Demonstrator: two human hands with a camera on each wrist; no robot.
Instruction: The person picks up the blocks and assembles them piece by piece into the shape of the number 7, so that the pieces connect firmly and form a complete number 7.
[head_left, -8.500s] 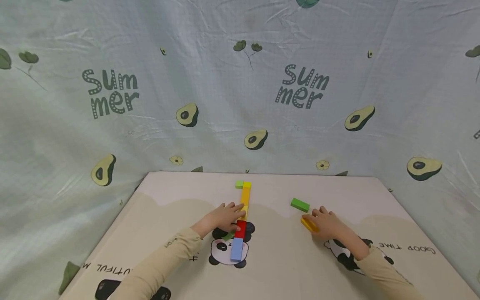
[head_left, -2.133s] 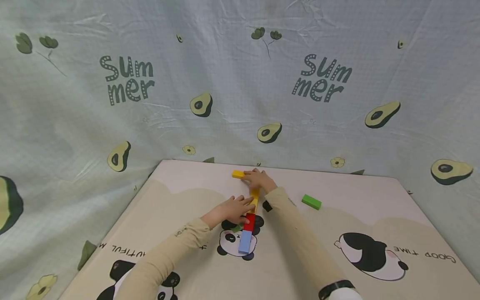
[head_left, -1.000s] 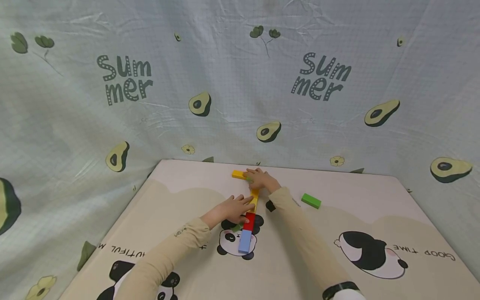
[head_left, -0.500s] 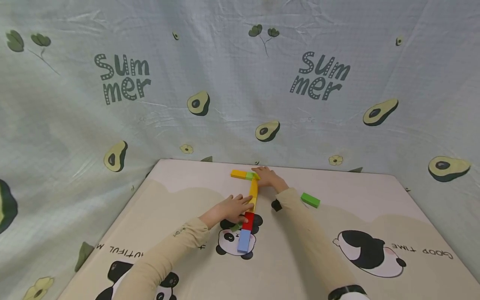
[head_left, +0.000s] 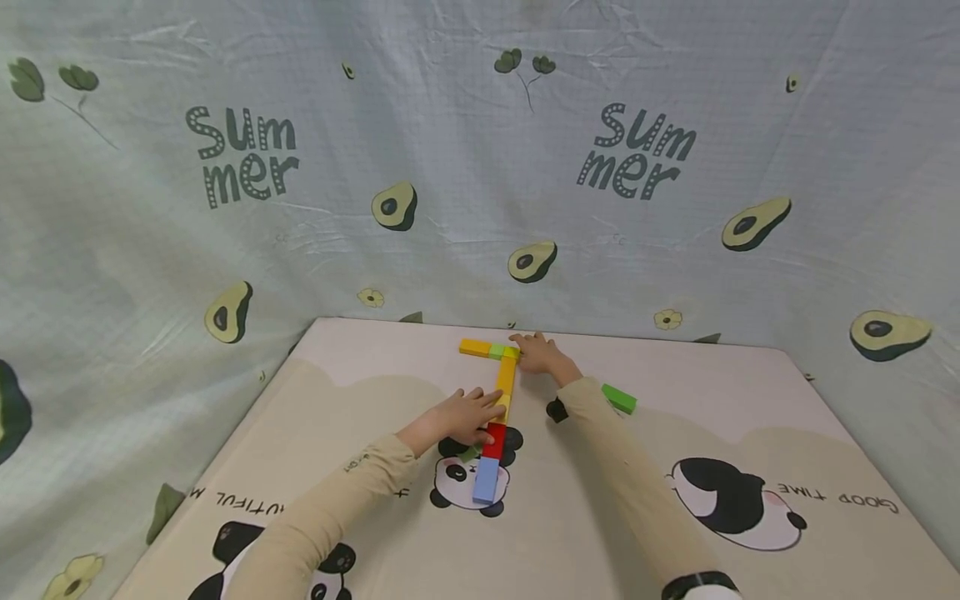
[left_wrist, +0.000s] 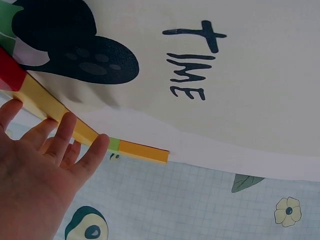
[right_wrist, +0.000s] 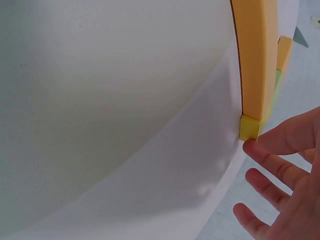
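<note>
A line of toy blocks runs away from the person: a blue block, a red block, a yellow block, an orange block and a yellow cube. From that cube a light green cube and another orange block extend left, making a corner. My left hand rests spread against the line's left side, by the red and yellow blocks. With thumb and index fingertips together, my right hand touches the yellow cube's end; its other fingers stay apart in the right wrist view.
A loose green block lies right of the line, partly behind the right sleeve. The table cover carries printed pandas and lettering. A patterned cloth hangs beyond the table's far edge.
Earlier, the right hand held an orange block on the right; that block now lies left of the light green cube. Lately the right hand has shifted right, uncovering both cubes. The left hand stays put.
</note>
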